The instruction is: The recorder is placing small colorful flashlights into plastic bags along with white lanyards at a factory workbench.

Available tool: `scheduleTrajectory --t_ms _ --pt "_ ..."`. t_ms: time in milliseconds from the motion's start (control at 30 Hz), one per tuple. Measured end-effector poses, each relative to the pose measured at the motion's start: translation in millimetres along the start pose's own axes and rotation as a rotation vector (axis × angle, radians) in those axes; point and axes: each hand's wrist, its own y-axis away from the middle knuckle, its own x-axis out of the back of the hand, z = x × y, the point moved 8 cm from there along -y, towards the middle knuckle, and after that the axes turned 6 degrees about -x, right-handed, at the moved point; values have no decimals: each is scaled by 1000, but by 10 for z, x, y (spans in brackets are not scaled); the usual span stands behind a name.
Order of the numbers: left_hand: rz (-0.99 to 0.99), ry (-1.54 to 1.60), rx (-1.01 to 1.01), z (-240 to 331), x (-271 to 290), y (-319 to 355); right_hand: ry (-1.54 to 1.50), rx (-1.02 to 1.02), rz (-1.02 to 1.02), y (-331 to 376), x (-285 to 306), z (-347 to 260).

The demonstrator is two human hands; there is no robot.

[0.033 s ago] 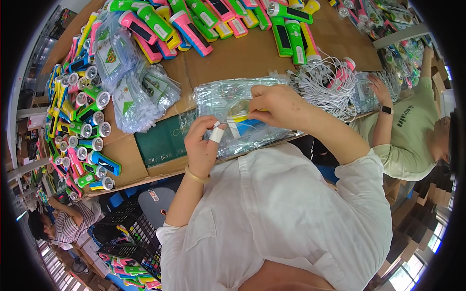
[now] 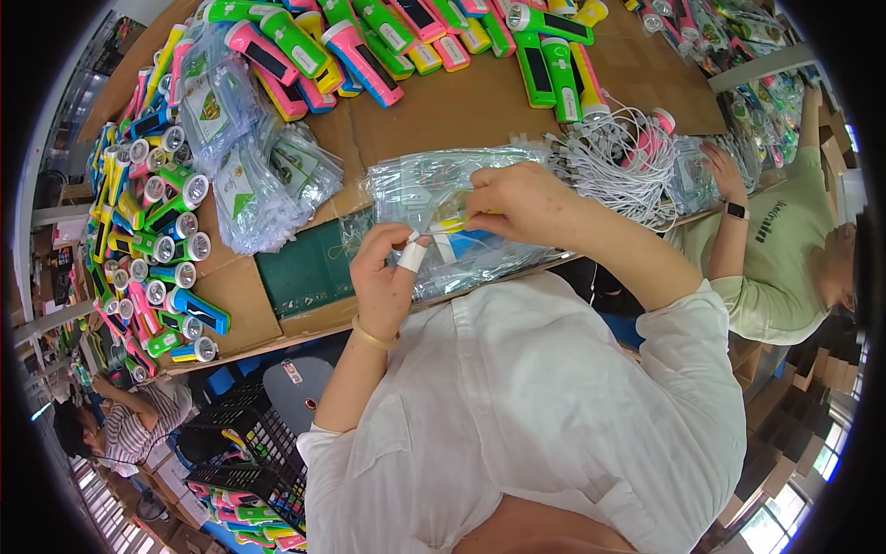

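Note:
My left hand [image 2: 383, 272] is closed, its thumb and forefinger pinching a small white end of what looks like a charging cable [image 2: 447, 230]. White tape is wrapped round one of its fingers. My right hand [image 2: 517, 203] is closed too, its fingertips pinching the same thin white strand a short way to the right. Just under both hands lies a yellow and blue flashlight [image 2: 469, 242], partly hidden by my right fingers and clear plastic. Beneath it, clear plastic bags [image 2: 406, 185] are spread flat along the table's near edge.
White cables [image 2: 618, 166] lie heaped right of my hands. Bagged leaflets [image 2: 245, 198] are piled to the left. Colourful flashlights [image 2: 369, 55] cover the table's far side and left end. A co-worker's hand [image 2: 724, 175] rests at the right; black crates [image 2: 249, 452] stand below left.
My right hand has shifted slightly left, and its fingertips have come closer to my left hand. The left hand stays in nearly the same place.

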Motion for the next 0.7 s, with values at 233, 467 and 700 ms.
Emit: scheduleTrajectory --t_ms 233,467,700 --pt "62 -26 -8 169 24 -6 -579 -135 -281 -238 -156 -127" --pt "49 -7 9 175 28 0 -202 107 -54 -222 -189 -231" --pt "180 290 307 -185 194 193 102 43 74 233 213 359"
